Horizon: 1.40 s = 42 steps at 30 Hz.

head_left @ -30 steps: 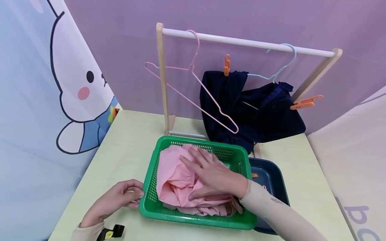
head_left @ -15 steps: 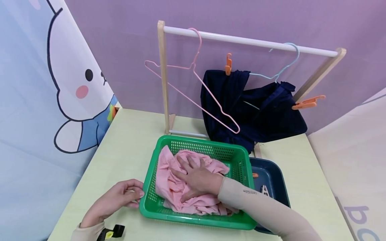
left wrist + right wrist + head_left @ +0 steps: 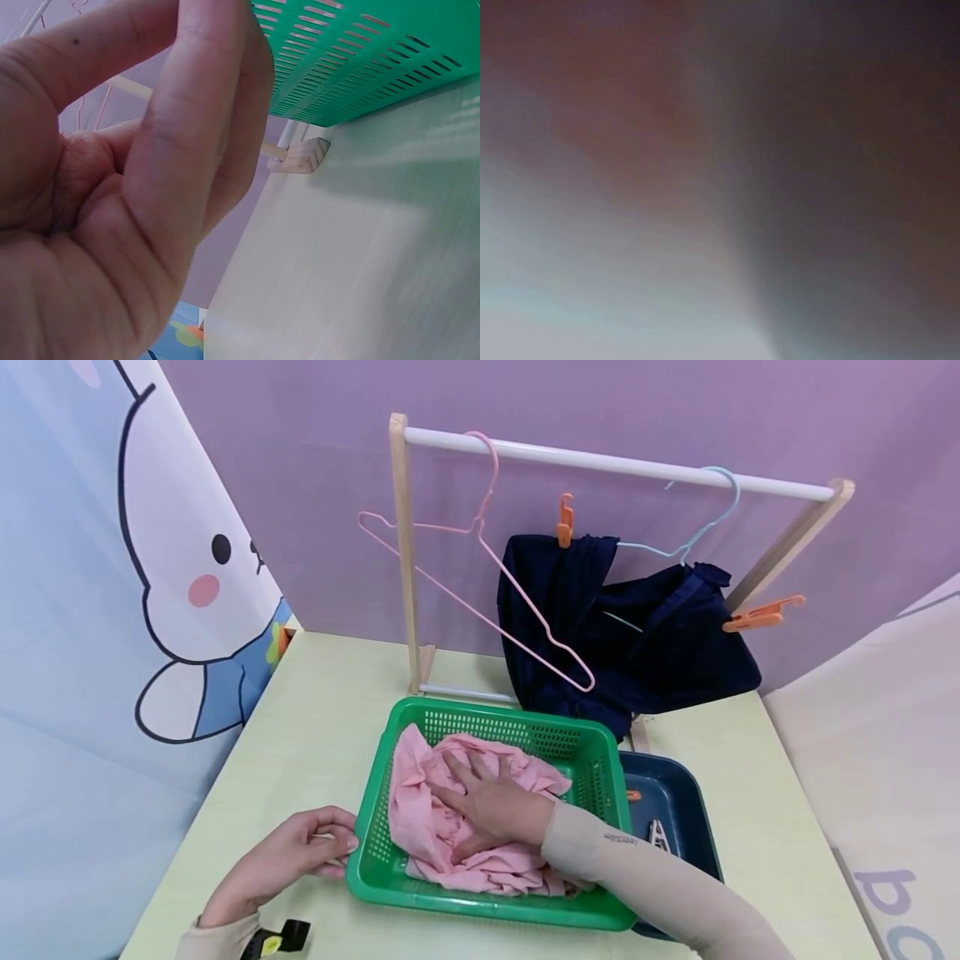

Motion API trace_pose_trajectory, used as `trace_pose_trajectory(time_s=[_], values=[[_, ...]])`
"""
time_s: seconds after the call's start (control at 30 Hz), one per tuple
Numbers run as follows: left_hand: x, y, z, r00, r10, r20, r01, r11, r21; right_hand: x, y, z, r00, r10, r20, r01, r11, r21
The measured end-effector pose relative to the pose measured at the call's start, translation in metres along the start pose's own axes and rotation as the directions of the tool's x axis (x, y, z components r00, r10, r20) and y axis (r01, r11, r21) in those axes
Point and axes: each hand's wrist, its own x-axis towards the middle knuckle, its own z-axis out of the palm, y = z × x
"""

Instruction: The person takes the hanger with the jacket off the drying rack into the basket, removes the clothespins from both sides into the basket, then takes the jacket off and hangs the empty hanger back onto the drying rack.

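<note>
Left hand: seen at near left, fingers bent and touching the left rim of the green basket; whether the rim is pinched cannot be told.
Green basket: placed on the pale table, at the near middle.
Right hand: laid inside the basket, fingers spread, pressed on the pink cloth.
Pink cloth: crumpled inside the basket, partly covered by the right hand.
Dark blue tray: partly hidden behind the basket, at right; two small clips are contained in it.
Rack: set at far side; a pink hanger is hung at left.
Navy garment: hung at right, orange clips attached.
</note>
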Motion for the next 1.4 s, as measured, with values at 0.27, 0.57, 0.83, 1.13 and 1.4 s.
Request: trace_pose_trajectory(time_s=[0.27, 0.57, 0.83, 1.13, 1.4], values=[[0.001, 0.001, -0.001, 1.0, 0.0, 0.007, 0.0, 1.0, 0.002, -0.033, 0.008, -0.034, 0.985, -0.038, -0.169, 0.057, 0.992, 0.112], [0.003, 0.002, 0.0, 1.0, -0.002, 0.011, 0.002, 1.0, 0.006, -0.084, 0.015, -0.061, 0.954, 0.037, -0.297, -0.006, 0.994, 0.105], [-0.001, 0.006, 0.005, 0.999, -0.005, -0.045, 0.009, 0.997, 0.081, -0.111, 0.021, -0.057, 0.921, 0.089, -0.38, -0.026, 0.985, 0.169], [-0.003, 0.04, 0.031, 0.958, 0.012, -0.287, 0.158, 0.813, 0.56, -0.135, 0.031, -0.048, 0.876, 0.168, -0.451, -0.078, 0.974, 0.212], [-0.002, 0.061, 0.056, 0.922, 0.216, -0.321, 0.145, 0.577, 0.804, -0.151, 0.037, -0.038, 0.837, 0.226, -0.498, -0.085, 0.953, 0.29]])
